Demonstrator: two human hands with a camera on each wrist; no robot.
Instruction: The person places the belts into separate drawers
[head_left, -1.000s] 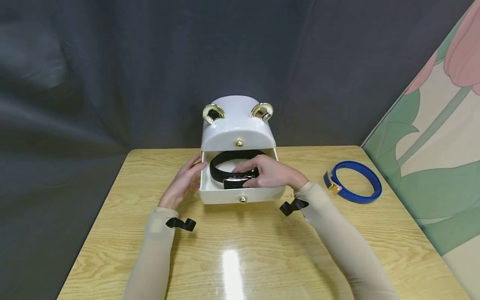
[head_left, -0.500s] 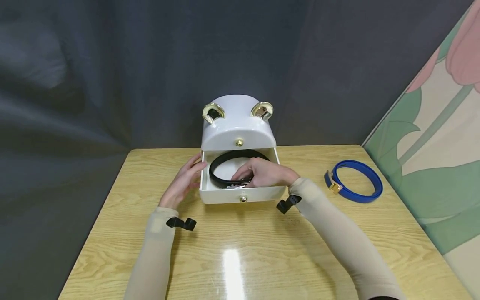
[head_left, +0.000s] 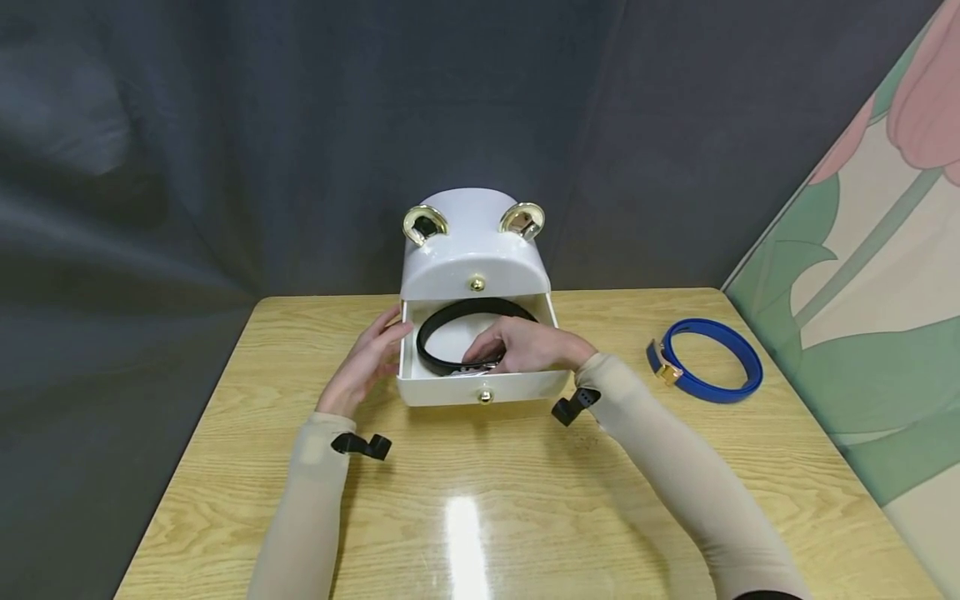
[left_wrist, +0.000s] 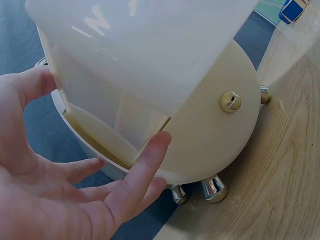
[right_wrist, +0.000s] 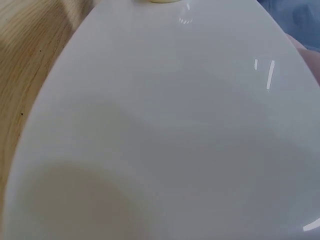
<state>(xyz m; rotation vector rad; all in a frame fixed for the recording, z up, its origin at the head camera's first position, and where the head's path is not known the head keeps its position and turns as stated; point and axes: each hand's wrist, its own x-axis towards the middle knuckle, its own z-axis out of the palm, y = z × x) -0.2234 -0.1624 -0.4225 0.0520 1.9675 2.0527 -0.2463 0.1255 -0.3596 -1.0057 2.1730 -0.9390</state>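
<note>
A white storage box (head_left: 474, 250) with gold ear-like handles stands at the back of the table, its lower drawer (head_left: 442, 390) pulled out. In the drawer lies a coiled black belt (head_left: 442, 315). My right hand (head_left: 528, 344) reaches into the drawer, its fingers curled round the buckle end of the belt; the fingertips are partly hidden. The right wrist view holds mostly the white drawer front (right_wrist: 165, 115). My left hand (head_left: 362, 362) rests against the left side of the box and drawer. In the left wrist view its fingers are spread and fairly straight, touching the wall.
A coiled blue belt (head_left: 716, 362) with a gold buckle lies on the wooden table (head_left: 420, 492) to the right. A dark curtain (head_left: 337, 150) hangs behind, and a floral-print panel (head_left: 877, 275) borders the right side.
My right hand has lowered deeper into the drawer, and the belt's buckle end has gone down with it behind the drawer front. The left hand stays in place.
</note>
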